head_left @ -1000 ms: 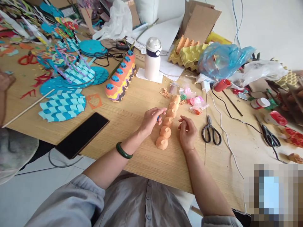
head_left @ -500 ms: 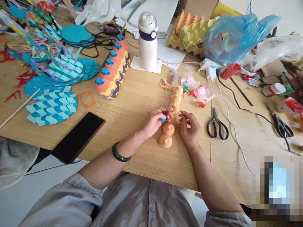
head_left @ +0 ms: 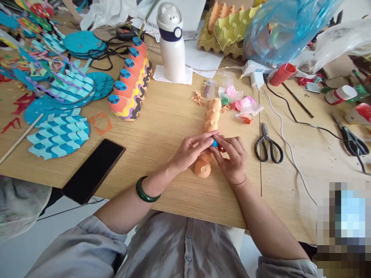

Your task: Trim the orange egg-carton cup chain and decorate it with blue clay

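Between the fingertips of my left hand [head_left: 193,150] and my right hand [head_left: 233,156] is a small blue lump [head_left: 215,143], pinched from both sides. Both hands are over the middle of an orange row of egg-carton cups [head_left: 202,168], which lies lengthwise on the wooden table and is partly hidden by my fingers. Orange scraps [head_left: 198,98] and small plastic bags with pink and green material [head_left: 245,104] lie beyond its far end.
Black-handled scissors [head_left: 268,144] lie to the right, near a white cable. A white bottle [head_left: 173,50] stands behind. At the left are a painted caterpillar-like carton [head_left: 131,83], a phone [head_left: 94,170] and blue paper discs [head_left: 60,135].
My right hand has moved left and closed on the blue lump, which earlier was only in my left hand. My left hand has shifted slightly right. The view has shifted a little.
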The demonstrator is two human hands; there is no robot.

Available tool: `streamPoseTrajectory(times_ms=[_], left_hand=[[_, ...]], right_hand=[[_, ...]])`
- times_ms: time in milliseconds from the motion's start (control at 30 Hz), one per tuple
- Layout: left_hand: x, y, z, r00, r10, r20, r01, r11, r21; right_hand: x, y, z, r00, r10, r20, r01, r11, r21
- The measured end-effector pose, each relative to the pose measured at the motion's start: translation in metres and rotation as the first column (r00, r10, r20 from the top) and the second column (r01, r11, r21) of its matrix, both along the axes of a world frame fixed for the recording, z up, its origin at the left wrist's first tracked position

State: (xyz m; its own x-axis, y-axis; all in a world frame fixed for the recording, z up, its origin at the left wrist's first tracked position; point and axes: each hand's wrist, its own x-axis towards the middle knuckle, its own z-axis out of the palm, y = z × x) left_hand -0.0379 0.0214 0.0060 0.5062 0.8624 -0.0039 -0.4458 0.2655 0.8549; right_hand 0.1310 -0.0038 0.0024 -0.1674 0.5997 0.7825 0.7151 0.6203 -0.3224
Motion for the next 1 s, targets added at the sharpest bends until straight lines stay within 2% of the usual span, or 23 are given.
streamPoseTrajectory(times_ms=[100,267,367,433,533,667,767,833,900,1000], left_hand=[[-0.002,0.002,0.001,0.998,0.029,-0.064,-0.026,0.998,0.049],[-0.005,0.004,0.005,0.968,0.178,-0.177,-0.157,0.98,0.126],[-0.006,0.004,0.005,0.947,0.246,-0.205,-0.22,0.965,0.139],[-0.006,0.004,0.006,0.936,0.274,-0.222,-0.241,0.956,0.164],[-0.007,0.003,0.007,0.945,0.25,-0.212,-0.211,0.959,0.188],[-0.005,0.002,0.008,0.966,0.19,-0.172,-0.15,0.963,0.223],[-0.004,0.003,0.007,0.974,0.147,-0.174,-0.117,0.978,0.17],[-0.004,0.003,0.006,0.969,0.164,-0.184,-0.142,0.981,0.129],[-0.004,0.004,0.006,0.96,0.203,-0.195,-0.184,0.977,0.112],[-0.004,0.004,0.007,0.956,0.209,-0.205,-0.188,0.975,0.114]], right_hand=[[-0.001,-0.002,-0.001,0.997,0.017,-0.079,-0.021,0.999,-0.043],[-0.003,-0.003,-0.004,0.971,0.099,-0.216,-0.136,0.977,-0.165],[-0.004,-0.003,-0.002,0.965,0.18,-0.19,-0.214,0.961,-0.177],[-0.005,-0.003,-0.002,0.968,0.179,-0.178,-0.21,0.962,-0.174],[-0.005,-0.005,-0.006,0.951,0.111,-0.287,-0.174,0.963,-0.204],[-0.002,-0.006,-0.013,0.896,0.068,-0.44,-0.199,0.945,-0.258],[0.0,-0.006,-0.015,0.879,0.099,-0.466,-0.256,0.923,-0.286],[-0.001,-0.005,-0.013,0.866,0.126,-0.484,-0.294,0.91,-0.291],[-0.001,-0.004,-0.01,0.859,0.144,-0.492,-0.307,0.913,-0.269],[-0.001,-0.003,-0.005,0.89,0.17,-0.424,-0.289,0.928,-0.235]])
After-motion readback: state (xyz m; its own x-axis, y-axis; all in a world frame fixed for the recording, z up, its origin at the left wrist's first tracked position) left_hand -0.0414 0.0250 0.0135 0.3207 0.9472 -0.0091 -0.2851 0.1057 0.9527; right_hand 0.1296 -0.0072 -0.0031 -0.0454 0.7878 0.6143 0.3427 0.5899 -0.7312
